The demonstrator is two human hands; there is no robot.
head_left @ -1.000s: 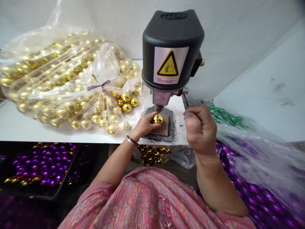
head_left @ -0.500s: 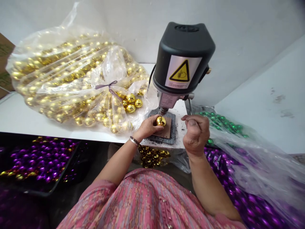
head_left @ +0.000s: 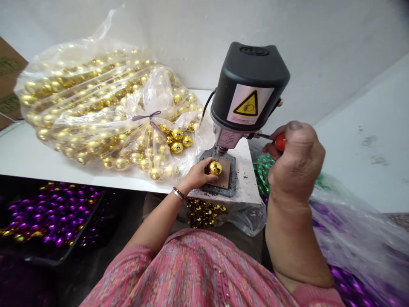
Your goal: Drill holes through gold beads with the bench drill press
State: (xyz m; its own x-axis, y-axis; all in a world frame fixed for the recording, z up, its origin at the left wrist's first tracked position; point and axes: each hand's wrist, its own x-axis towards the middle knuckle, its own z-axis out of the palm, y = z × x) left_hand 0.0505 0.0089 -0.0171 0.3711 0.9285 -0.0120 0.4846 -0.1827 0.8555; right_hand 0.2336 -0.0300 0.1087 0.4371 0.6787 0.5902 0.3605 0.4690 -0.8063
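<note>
A shiny gold ball (head_left: 215,168) rests on a brown board (head_left: 225,178) on the base of a black drill press (head_left: 252,85). Fingers and thumb of my left hand (head_left: 202,173) grip it from the left side, under the chuck (head_left: 222,150). Raised at the right of the machine, my right hand (head_left: 295,160) is closed around the red-knobbed lever (head_left: 280,142). Dark shavings (head_left: 245,175) lie on the white table around the grey base. Whether the bit touches the ball I cannot tell.
A large clear bag (head_left: 96,115) of gold balls, tied with a purple ribbon, covers the table's left. Below stand a bin of purple balls (head_left: 51,213) and a bag of gold ones (head_left: 206,212). Green balls (head_left: 263,170) and purple ones under plastic lie at the right.
My right hand has risen and moved right, and the lever's red knob now shows in it. My left hand still holds the gold ball at the base. The view has shifted slightly.
</note>
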